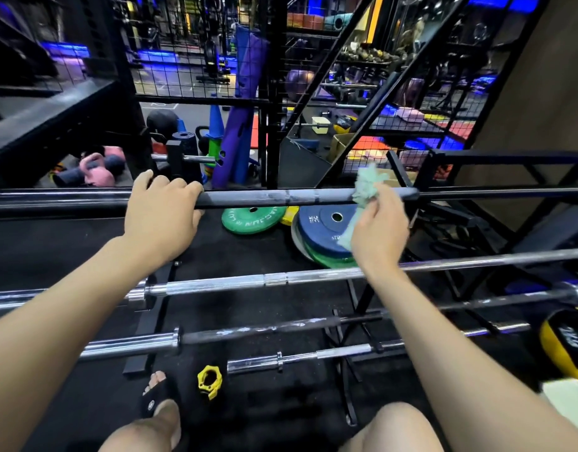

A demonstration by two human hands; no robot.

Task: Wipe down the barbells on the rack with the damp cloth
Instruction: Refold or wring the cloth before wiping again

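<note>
The left hand (160, 216) curls over the top barbell (281, 197) of the rack (408, 177), apparently steadying it, while the right hand (380, 230) grips the pale green cloth (366, 190) bunched against the dark shaft, which runs level from left to right above the other bars.

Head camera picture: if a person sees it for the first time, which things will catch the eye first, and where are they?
First come the two bare arms reaching forward: the left hand curls over the top black barbell, while the right hand holds a pale green cloth against the same bar. Below it, on the floor, lie a green plate and a blue plate, and a yellow collar lies near the person's foot.
</note>
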